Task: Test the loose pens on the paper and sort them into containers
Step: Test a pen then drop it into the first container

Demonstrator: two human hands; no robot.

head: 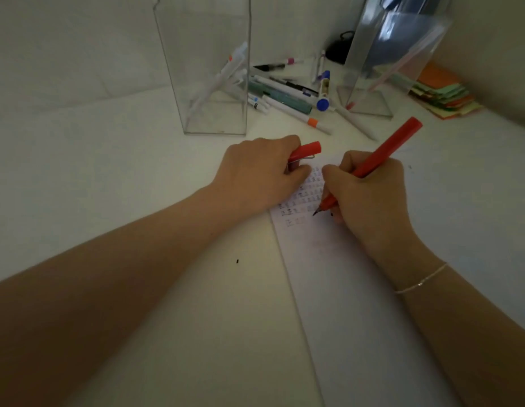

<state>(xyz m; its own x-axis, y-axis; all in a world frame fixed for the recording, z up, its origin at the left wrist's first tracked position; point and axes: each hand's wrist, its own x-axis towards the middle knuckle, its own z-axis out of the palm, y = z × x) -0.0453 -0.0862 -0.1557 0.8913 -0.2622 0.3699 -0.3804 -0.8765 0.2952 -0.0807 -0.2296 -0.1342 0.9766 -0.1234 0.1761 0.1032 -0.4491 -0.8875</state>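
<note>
My right hand point(370, 195) grips a red pen point(384, 154) in a writing hold, its dark tip touching the white paper point(337, 289) below rows of small test marks. My left hand point(258, 174) rests on the paper's upper left edge and holds the pen's red cap point(306, 150) with its metal clip. A pile of loose pens point(287, 98) lies behind the paper. On the left stands a clear container point(208, 77) with a few white pens leaning inside. A second clear container point(381, 69) at the right holds one pinkish pen.
A stack of coloured sticky notes point(443, 95) lies at the back right near the wall. A dark round object point(340, 49) sits behind the pens. A blue-capped marker point(324, 89) lies between the containers. A small dark speck point(237, 261) is on the white table.
</note>
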